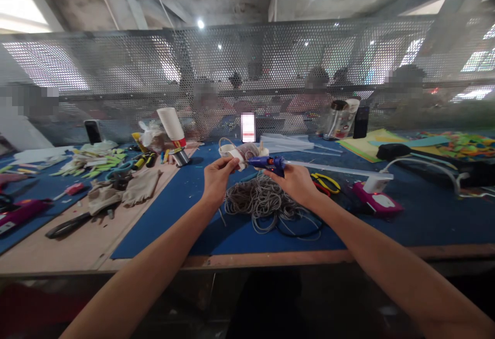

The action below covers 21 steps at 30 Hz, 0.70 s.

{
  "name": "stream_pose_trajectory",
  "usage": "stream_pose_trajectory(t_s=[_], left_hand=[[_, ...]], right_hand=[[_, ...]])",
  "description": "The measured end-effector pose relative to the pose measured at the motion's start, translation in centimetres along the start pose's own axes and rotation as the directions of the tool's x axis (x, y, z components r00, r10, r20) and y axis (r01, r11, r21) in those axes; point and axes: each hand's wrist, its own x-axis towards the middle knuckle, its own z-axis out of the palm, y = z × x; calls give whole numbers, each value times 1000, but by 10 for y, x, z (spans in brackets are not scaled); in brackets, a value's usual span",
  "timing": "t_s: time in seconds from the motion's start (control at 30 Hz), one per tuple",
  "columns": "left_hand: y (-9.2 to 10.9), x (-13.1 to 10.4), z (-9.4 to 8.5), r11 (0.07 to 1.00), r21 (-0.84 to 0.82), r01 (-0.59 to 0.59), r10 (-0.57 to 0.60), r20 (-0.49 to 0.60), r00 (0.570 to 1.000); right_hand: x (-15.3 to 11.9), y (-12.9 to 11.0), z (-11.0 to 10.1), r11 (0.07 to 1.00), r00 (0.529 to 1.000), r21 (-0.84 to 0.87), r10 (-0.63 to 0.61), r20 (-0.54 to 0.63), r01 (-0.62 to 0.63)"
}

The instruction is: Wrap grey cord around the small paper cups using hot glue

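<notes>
- Far left of the working area: a pale glove [141,188] lies on the bare tabletop [96,249], beside the edge of the blue mat [162,231].
- Left of centre: a stack of paper cups [170,123] leans at a tilt, well apart from both hands.
- Left hand [218,174]: thumb and fingertips pinch a white piece [241,157], held up above the mat; how much of it the fingers hide cannot be told. A greyish bundle [248,150] shows just behind it; whether the two are joined is unclear.
- Centre: a blue glue gun [267,162] lies almost level, its long axis running from left to right across the view. The nozzle end faces left, toward the white piece; whether tip and piece touch cannot be made out. The left hand is nearer the nozzle, the right hand the rear.
- Below the glue gun: a loose tangle of grey cord [266,200] rests on the mat, between the forearms.
- Right hand [296,182]: fingers are closed about the body of the glue gun, from its right side.
- Right of centre: a translucent rod [336,168] extends rightward from behind the gun, roughly continuing its axis; yellow-handled pliers [328,182] lie beneath it.
- Right: a magenta block [376,201] with a white plug [377,183] sits near the rod's far end.
</notes>
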Motion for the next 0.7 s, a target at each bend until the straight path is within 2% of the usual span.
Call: stream_pose_trajectory(t_s=[0.23,0.7], left_hand=[[0,1,0,1000,-3,0,0,-3,1000],[3,-4,3,1000,29,13,-14,44,999]], right_hand=[[-1,0,1,999,1000,-49,-14,0,14],[0,-3,-4,999,1000,-39,17,5,-17]])
